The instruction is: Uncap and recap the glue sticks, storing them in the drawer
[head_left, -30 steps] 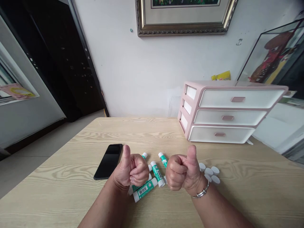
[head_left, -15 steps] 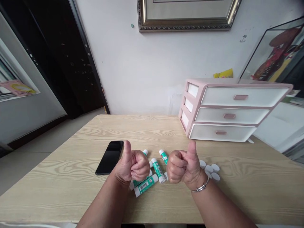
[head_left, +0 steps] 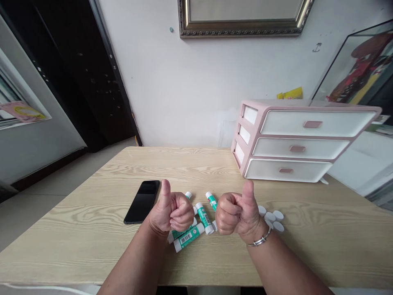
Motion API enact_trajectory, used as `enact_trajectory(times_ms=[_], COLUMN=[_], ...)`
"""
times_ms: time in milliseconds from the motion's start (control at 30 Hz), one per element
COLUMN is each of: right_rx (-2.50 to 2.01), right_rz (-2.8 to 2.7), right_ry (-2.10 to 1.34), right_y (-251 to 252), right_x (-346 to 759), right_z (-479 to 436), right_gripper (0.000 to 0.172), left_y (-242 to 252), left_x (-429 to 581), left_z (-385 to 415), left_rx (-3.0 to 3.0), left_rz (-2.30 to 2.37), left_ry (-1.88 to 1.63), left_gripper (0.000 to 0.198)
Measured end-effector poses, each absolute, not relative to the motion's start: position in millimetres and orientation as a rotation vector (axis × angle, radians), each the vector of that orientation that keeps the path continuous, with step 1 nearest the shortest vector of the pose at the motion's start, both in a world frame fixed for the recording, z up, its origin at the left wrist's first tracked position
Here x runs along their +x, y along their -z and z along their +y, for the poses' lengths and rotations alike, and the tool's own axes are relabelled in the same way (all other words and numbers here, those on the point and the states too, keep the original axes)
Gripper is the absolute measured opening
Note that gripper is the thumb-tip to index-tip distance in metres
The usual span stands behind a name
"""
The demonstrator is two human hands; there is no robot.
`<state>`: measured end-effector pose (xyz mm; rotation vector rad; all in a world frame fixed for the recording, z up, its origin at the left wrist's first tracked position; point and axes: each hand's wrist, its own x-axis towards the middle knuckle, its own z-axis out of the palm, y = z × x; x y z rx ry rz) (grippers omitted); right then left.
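Both hands are raised over the table in fists with the thumbs pointing up. My left hand [head_left: 173,211] has its fingers curled in and nothing shows in it. My right hand [head_left: 238,212], with a silver bracelet [head_left: 260,241] at the wrist, makes the same shape and also shows nothing held. Between and below them lie several green-and-white glue sticks [head_left: 189,237], partly hidden behind my hands. One glue stick [head_left: 204,218] lies in the gap between the fists. Several white round caps [head_left: 278,226] are grouped just right of my right wrist.
A black phone [head_left: 142,202] lies left of my left hand on the wooden table [head_left: 92,246]. At the back right stands a pink-and-white drawer unit [head_left: 296,148], with a yellow packet [head_left: 290,94] behind its top. A framed picture [head_left: 242,30] hangs on the wall.
My hands keep the same thumbs-up pose. The view has shifted very slightly, and no object on the table has visibly moved.
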<state>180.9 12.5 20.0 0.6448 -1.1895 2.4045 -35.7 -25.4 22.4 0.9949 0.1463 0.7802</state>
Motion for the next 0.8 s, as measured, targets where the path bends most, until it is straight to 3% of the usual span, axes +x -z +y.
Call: enact_trajectory(times_ms=[800], right_rx=[0.557], right_rz=[-1.193], right_ry=[-2.398], right_y=[-16.3], right_x=[182.3], right_z=[12.6], right_gripper=[0.071], left_y=[-21.7], left_x=[-34.8], left_z=[-27.7], left_rx=[1.005], left_rz=[0.211], left_ry=[-0.808], left_gripper=[0.083])
